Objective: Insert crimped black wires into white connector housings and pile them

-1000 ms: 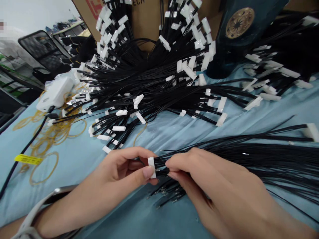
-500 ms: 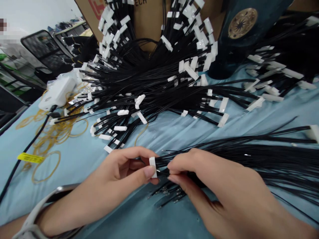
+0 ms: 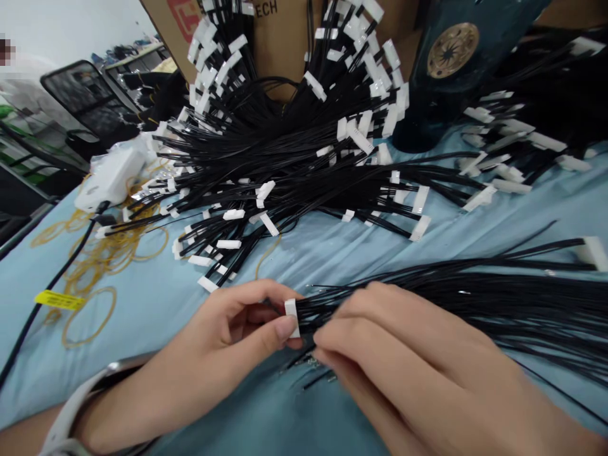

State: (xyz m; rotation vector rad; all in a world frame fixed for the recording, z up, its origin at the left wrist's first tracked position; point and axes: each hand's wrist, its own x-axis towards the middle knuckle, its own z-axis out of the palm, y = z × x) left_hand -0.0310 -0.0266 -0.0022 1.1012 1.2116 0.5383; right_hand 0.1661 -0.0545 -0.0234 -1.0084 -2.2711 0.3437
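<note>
My left hand (image 3: 237, 332) pinches a small white connector housing (image 3: 291, 322) between thumb and fingers. Several black wires (image 3: 316, 305) run out of its right side. Just to the right, my right hand (image 3: 403, 361) is closed, its fingertips together beside those wires and slightly blurred. What sits between them, if anything, is hidden. Below the housing, loose wire ends (image 3: 311, 362) with small metal terminals poke out from under the right hand. A thick bundle of black wires (image 3: 532, 301) stretches away to the right behind that hand.
Piles of black cables (image 3: 285, 139) with white connectors lie behind, before a cardboard box (image 3: 280, 38). A dark blue bottle (image 3: 427, 101) stands at the back right. Yellow rubber bands (image 3: 114, 247), a white device (image 3: 111, 177) and a black cord (image 3: 61, 278) with a yellow tag are at the left.
My right hand has turned, and its fingertips have shifted slightly down and left. The metal tip that showed between fingertips and housing is gone from sight. My left hand keeps its hold.
</note>
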